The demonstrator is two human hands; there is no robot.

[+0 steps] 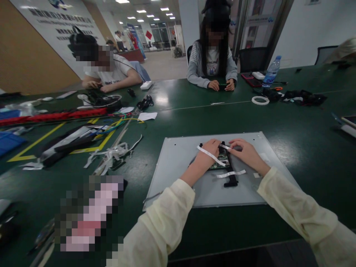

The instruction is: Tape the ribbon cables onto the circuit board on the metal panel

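Observation:
A grey-white panel (pixel 178 163) lies on the green table in front of me. On it sits a green circuit board (pixel 221 163) in a black bracket (pixel 230 181). My left hand (pixel 209 152) rests over the board's upper left, fingers curled together, their tips hidden. One white paper-like strip (pixel 210 155) crosses the back of this hand and reaches over the board. Beside the bracket's upper right, my right hand (pixel 244 151) pinches the end of a short white strip (pixel 224 147) between thumb and finger. Another white strip (pixel 231 173) lies across the bracket's lower part.
A heap of crumpled white strips (pixel 114 154) lies left of the panel, near a blurred-out pink-and-dark object (pixel 94 211). Cables and a red bundle (pixel 52 115) spread farther left. A tape roll (pixel 260 100) and water bottle (pixel 271 72) stand at back right. Two people sit opposite.

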